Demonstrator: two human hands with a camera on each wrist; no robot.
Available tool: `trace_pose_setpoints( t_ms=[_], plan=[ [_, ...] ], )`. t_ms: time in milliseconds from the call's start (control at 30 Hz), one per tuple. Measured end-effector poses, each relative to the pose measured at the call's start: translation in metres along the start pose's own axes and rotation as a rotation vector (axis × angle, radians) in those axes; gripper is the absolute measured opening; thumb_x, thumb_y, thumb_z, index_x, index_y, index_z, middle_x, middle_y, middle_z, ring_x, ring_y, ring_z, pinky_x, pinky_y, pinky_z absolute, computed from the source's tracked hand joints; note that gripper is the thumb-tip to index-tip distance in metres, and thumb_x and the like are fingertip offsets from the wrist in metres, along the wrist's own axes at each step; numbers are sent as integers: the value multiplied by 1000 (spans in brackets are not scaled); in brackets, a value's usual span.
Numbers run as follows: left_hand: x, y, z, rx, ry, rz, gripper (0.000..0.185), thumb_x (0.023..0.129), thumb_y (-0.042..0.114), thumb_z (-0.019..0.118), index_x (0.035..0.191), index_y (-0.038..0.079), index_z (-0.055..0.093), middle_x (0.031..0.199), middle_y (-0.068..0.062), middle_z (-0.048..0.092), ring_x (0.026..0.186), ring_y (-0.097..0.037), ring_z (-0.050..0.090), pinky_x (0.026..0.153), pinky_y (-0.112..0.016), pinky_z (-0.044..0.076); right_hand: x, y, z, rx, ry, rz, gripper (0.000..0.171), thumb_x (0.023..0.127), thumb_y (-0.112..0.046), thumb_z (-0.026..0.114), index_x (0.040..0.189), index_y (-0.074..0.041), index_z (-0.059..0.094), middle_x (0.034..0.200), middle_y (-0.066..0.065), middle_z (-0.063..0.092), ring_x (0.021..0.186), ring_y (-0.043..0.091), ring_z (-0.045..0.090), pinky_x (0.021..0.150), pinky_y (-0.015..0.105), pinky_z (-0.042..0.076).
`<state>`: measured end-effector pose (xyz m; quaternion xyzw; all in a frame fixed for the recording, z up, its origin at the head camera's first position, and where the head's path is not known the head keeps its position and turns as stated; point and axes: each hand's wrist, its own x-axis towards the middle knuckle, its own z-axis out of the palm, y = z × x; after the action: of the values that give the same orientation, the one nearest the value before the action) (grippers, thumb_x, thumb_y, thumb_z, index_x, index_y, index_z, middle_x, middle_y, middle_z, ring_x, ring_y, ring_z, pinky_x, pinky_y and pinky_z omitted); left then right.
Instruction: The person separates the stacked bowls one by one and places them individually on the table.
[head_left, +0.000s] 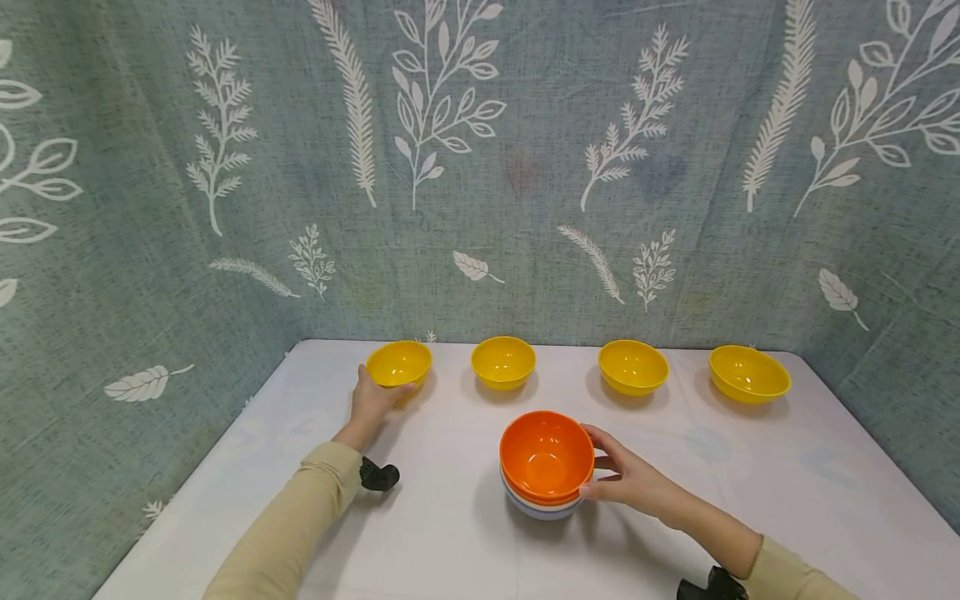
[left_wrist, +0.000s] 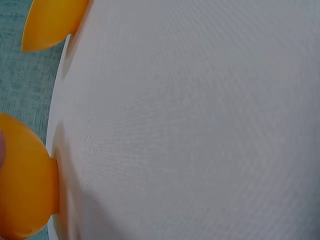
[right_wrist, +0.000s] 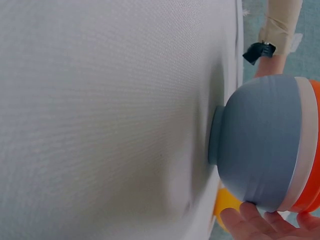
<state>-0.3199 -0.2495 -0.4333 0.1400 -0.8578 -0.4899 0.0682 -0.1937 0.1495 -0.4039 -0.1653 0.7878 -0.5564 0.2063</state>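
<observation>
A white-covered surface (head_left: 465, 533) carries four yellow bowls in a row along its far edge and a nested stack of bowls nearer the person. The left hand (head_left: 372, 400) reaches to the leftmost yellow bowl (head_left: 400, 363), its grip closed on the near side with the thumb at the rim; in the left wrist view this bowl appears as an orange-yellow curve at the lower left, with its neighbour at the upper left. The second yellow bowl (head_left: 503, 362), third yellow bowl (head_left: 633, 367) and fourth yellow bowl (head_left: 748, 373) stand apart from each other, upright and untouched. The right hand (head_left: 630, 479) holds the stack of bowls (head_left: 546, 467) from its right side, fingers curled against the wall. The stack rests upright on the surface: orange bowl (right_wrist: 312, 150) uppermost, a white bowl (right_wrist: 298, 145) beneath it, a grey-blue bowl (right_wrist: 255, 142) at the bottom. A leaf-patterned curtain (head_left: 480, 167) encloses the surface.
</observation>
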Motion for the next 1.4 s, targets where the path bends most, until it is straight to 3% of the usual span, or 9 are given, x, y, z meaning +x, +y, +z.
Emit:
trace_pose_setpoints(
  t_ms=[167,367,600,1100,1400],
  plan=[
    [-1,1,-1,1,20,-5,107,78,28,72,144,-2,-8,149,-26,8,137,-37,13,111,-46,14,0,0,0,3,-1,-1,82,81,-25,69,144,-9,20,144,20,26,120,33,42,92,41,46],
    [-2,3,-1,51,58,31,98,79,26,71,143,-5,4,146,-28,19,134,-38,21,110,-47,19,0,0,0,5,5,12,82,81,-26,70,144,-10,20,145,19,25,121,34,42,92,41,46],
    [-2,4,0,56,75,31,96,80,25,70,143,-5,5,146,-27,19,134,-38,21,110,-47,18,1,0,0,2,7,20,83,81,-27,70,144,-10,20,145,19,25,121,33,42,92,41,46],
    [-2,2,-4,82,32,44,98,83,28,66,143,-6,-3,148,-28,11,136,-39,14,111,-47,14,0,0,0,-3,7,13,82,81,-25,70,144,-9,20,146,19,24,121,35,42,92,42,45],
    [2,0,-5,55,27,7,95,85,29,65,144,-4,-2,149,-26,9,137,-38,11,111,-47,13,0,0,0,-2,6,19,82,81,-26,70,144,-10,20,146,18,25,122,34,41,91,41,46]
  ],
)
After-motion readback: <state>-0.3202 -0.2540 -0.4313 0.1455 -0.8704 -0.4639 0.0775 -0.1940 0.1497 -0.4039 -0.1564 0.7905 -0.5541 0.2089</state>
